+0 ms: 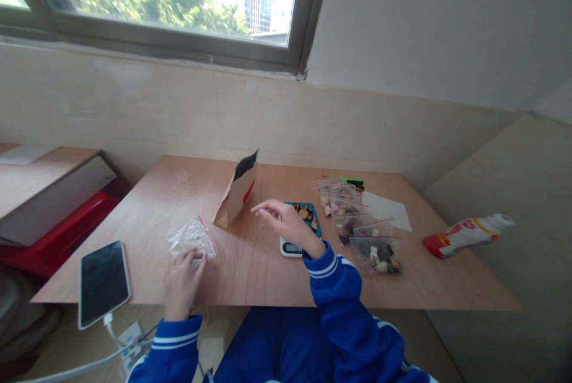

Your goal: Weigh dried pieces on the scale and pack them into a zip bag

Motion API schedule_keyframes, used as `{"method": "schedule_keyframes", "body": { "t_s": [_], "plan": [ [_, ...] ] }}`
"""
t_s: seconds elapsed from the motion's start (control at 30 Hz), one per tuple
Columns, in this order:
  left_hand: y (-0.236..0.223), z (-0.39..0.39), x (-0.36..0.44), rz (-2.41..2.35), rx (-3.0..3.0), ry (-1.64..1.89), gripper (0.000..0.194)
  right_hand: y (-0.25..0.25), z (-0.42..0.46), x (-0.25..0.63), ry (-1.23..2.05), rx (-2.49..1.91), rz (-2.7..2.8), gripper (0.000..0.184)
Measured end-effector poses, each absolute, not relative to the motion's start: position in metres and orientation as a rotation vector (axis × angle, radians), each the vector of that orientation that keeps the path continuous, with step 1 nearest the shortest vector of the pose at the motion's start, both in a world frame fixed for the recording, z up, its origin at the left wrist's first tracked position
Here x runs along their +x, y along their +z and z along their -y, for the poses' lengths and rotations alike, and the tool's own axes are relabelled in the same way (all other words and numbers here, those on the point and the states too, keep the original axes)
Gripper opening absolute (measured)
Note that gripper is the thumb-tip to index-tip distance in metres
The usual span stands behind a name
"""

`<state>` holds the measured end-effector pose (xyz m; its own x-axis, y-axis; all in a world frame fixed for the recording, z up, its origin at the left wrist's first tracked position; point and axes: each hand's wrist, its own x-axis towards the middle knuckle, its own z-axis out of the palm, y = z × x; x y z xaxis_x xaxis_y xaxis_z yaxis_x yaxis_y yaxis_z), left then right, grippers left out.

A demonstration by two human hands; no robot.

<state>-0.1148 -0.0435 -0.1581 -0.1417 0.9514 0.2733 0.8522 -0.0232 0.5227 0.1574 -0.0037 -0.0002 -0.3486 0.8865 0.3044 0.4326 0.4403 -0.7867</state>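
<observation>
My left hand (182, 282) rests at the table's near edge, fingers curled on the corner of an empty clear zip bag (191, 237). My right hand (288, 223) hovers over the table with fingers spread and nothing in it, just left of a small scale (292, 247) whose blue tray (308, 214) carries brown pieces. An open brown paper pouch (235, 193) stands upright between the two hands, a little farther back.
Several filled zip bags (357, 225) lie in a row right of the scale, with white paper (386, 209) and a green marker (355, 183) behind. A phone (102, 282) with a cable lies at the left edge. A white-and-red bottle (467, 234) lies at the right.
</observation>
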Motion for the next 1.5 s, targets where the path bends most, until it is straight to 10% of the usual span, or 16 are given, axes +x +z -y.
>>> {"method": "schedule_keyframes", "body": {
  "t_s": [0.87,1.5],
  "plan": [
    [-0.124,0.007,-0.065,-2.385,1.627,0.359,0.025,-0.075,0.076,0.120,1.217,-1.230,1.747,0.024],
    [-0.078,0.069,0.012,-1.288,2.106,1.768,0.006,-0.114,0.061,0.170,1.306,-1.369,1.044,0.039]
  ]
}}
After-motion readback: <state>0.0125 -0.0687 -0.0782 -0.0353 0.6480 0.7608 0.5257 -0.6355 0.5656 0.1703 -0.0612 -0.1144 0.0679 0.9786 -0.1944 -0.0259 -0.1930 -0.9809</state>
